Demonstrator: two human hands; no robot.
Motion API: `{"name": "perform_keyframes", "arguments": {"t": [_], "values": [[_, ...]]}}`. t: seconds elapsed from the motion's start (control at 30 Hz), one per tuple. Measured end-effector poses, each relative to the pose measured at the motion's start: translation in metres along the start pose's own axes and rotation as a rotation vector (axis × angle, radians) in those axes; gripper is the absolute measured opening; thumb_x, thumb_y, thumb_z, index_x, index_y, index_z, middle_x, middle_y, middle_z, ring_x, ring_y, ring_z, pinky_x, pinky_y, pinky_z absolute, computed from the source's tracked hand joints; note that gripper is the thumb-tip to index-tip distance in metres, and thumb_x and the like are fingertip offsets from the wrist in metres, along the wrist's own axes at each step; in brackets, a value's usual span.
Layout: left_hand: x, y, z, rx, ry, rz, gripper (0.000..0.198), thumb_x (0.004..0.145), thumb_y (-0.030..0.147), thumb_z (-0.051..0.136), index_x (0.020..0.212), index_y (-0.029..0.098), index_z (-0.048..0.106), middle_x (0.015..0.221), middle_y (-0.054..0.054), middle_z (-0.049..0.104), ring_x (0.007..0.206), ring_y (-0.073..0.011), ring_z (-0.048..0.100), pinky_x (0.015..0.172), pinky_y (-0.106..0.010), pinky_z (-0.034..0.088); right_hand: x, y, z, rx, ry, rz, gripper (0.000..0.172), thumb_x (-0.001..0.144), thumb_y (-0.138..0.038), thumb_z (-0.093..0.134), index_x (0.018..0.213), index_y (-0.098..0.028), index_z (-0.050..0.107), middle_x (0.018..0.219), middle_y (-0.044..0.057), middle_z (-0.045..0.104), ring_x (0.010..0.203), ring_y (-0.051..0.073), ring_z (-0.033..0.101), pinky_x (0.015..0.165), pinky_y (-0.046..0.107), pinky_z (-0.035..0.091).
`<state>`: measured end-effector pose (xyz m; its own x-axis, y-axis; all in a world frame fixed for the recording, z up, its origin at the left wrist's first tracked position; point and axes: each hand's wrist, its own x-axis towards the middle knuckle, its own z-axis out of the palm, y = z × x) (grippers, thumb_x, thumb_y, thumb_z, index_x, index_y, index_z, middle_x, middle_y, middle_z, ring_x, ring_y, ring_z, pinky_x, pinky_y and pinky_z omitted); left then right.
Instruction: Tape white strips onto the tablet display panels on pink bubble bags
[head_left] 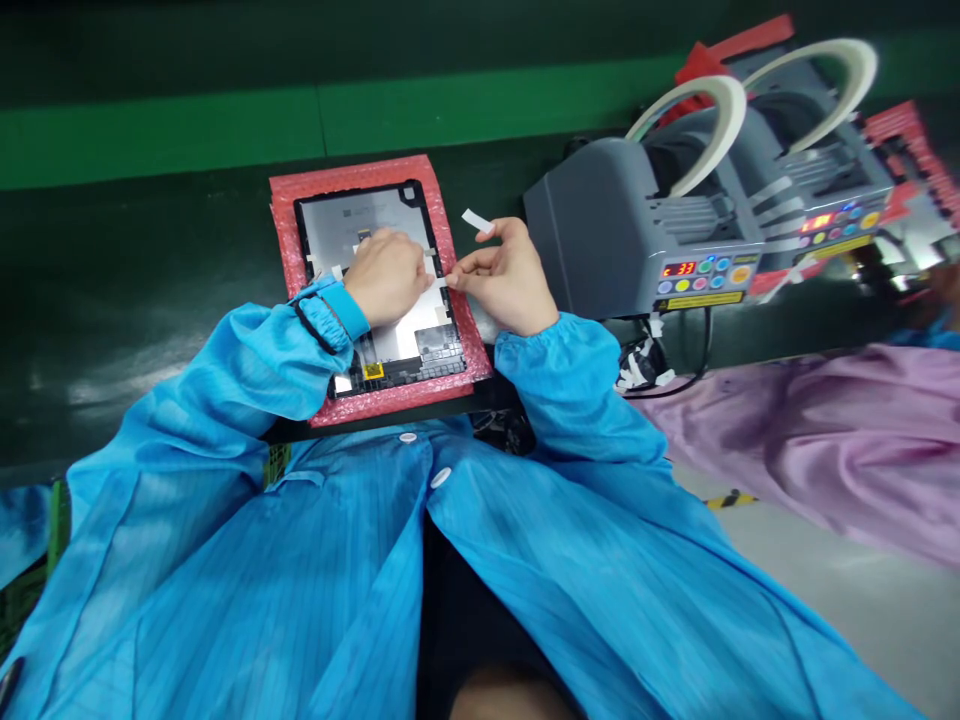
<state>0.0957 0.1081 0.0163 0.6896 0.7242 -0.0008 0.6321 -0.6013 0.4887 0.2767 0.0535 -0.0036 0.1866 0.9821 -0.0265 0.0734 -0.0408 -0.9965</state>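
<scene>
Panel (pixel 409 330): tablet-like, silver back in a black rim; lies flat on red bubble wrap (pixel 474 350), which sits at the near edge of the surface (pixel 187 270), wrap showing on all four sides.
Panel axis: long axis runs from the near edge of the surface toward the far edge, far end leaning left. Round-holed corner (pixel 407 193) points to the far right; yellow label (pixel 373 371) lies by the near end, left of middle.
Left hand (pixel 386 278): above the panel's middle, back upward, fingers curled; fingertips hidden, so cannot tell whether they press or pinch anything.
Right hand (pixel 510 280): at the panel's right edge, thumb and forefinger pinching a small white strip (pixel 441 282).
Loose strip (pixel 477 220): white, sticking out at another fingertip of the right hand, clear of the panel.
Panel handling (judged): light, stiff, thin; probably fragile under bending or point pressure, smooth back likely slippery. Hold by opposite long sides of the rim.
Strip handling (judged): very light, limp, likely tacky; take by one end.
Tape dispenser (pixel 600 235): grey, right of the wrap, red digits lit.
</scene>
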Motion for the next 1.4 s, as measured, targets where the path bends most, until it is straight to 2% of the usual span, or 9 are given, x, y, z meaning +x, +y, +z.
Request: {"name": "perform_keyframes", "arguments": {"t": [0.1,0.3,0.47,0.57,0.67,0.87,1.03,1.2,1.4], "values": [[0.0,-0.001,0.001,0.013,-0.002,0.017,0.033,0.094,0.042,0.051,0.093,0.015,0.07,0.097,-0.011,0.066,0.112,-0.0327,0.054,0.106,-0.052,0.037,0.004,0.007,0.0,0.036,0.039,0.01,0.051,0.063,-0.019,0.082,0.089,-0.026,0.039,0.071,-0.011,0.062,0.05,0.005,0.056,0.048,0.02,0.046],[0.0,-0.007,0.01,0.029,0.068,0.058,0.03,0.091,0.042,0.055,0.096,0.016,0.069,0.096,-0.011,0.065,0.112,-0.0341,0.055,0.104,-0.053,0.04,0.01,0.01,0.002,0.193,0.042,0.172,0.056,0.057,-0.005,0.084,0.093,-0.022,0.043,0.079,-0.006,0.058,0.068,0.01,0.062,0.061,0.024,0.05],[0.003,-0.013,0.002,0.015,0.132,0.003,0.034,0.084,0.05,0.065,0.094,0.017,0.065,0.099,-0.011,0.065,0.11,-0.0344,0.056,0.098,-0.053,0.044,0.005,0.009,-0.01,0.147,-0.043,0.221,0.06,0.054,-0.02,0.092,0.089,-0.023,0.044,0.068,-0.01,0.046,0.058,0.007,0.049,0.053,0.02,0.043],[0.006,-0.011,-0.015,-0.026,0.123,0.002,0.035,0.091,0.052,0.055,0.099,0.02,0.065,0.101,-0.01,0.067,0.105,-0.0306,0.059,0.096,-0.051,0.045,-0.001,0.0,-0.015,0.116,-0.051,0.158,0.046,0.067,-0.036,0.087,0.086,-0.023,0.047,0.065,-0.009,0.043,0.057,0.007,0.046,0.053,0.019,0.041],[0.009,-0.004,-0.029,-0.085,0.098,0.054,0.037,0.097,0.051,0.046,0.101,0.021,0.067,0.104,-0.01,0.069,0.102,-0.0273,0.061,0.095,-0.047,0.045,-0.005,-0.013,-0.013,0.043,-0.088,0.082,0.037,0.075,-0.043,0.08,0.079,-0.022,0.05,0.063,-0.007,0.043,0.06,0.008,0.046,0.057,0.02,0.043],[0.01,0.0,-0.03,-0.119,0.053,0.094,0.033,0.096,0.045,0.049,0.09,0.02,0.069,0.101,-0.01,0.071,0.105,-0.0272,0.061,0.093,-0.044,0.045,-0.005,-0.026,-0.011,-0.097,-0.151,0.013,0.03,0.078,-0.041,0.078,0.074,-0.02,0.058,0.062,-0.005,0.047,0.065,0.011,0.049,0.064,0.024,0.043],[0.008,-0.002,-0.027,-0.155,0.046,-0.007,0.023,0.093,0.035,0.055,0.086,0.018,0.068,0.089,-0.008,0.07,0.1,-0.0242,0.063,0.094,-0.042,0.045,-0.003,-0.026,-0.016,-0.26,-0.061,-0.053,0.036,0.082,-0.051,0.071,0.073,-0.018,0.061,0.062,-0.002,0.052,0.064,0.011,0.05,0.066,0.027,0.043],[0.004,0.009,-0.026,-0.201,0.024,-0.145,0.022,0.091,0.033,0.06,0.081,0.016,0.069,0.085,-0.007,0.068,0.096,-0.0215,0.064,0.091,-0.035,0.046,0.001,-0.02,-0.008,-0.382,-0.154,-0.139,0.046,0.081,-0.064,0.066,0.073,-0.018,0.059,0.067,-0.001,0.055,0.069,0.012,0.051,0.068,0.027,0.043],[0.0,0.03,-0.027,0.06,-0.006,-0.266,0.025,0.094,0.03,0.053,0.088,0.014,0.071,0.106,-0.013,0.069,0.119,-0.032,0.055,0.103,-0.045,0.04,0.012,-0.006,-0.001,-0.534,-0.205,-0.201,0.036,0.088,-0.053,0.061,0.076,-0.02,0.056,0.081,0.003,0.06,0.085,0.018,0.056,0.084,0.034,0.045]]}}
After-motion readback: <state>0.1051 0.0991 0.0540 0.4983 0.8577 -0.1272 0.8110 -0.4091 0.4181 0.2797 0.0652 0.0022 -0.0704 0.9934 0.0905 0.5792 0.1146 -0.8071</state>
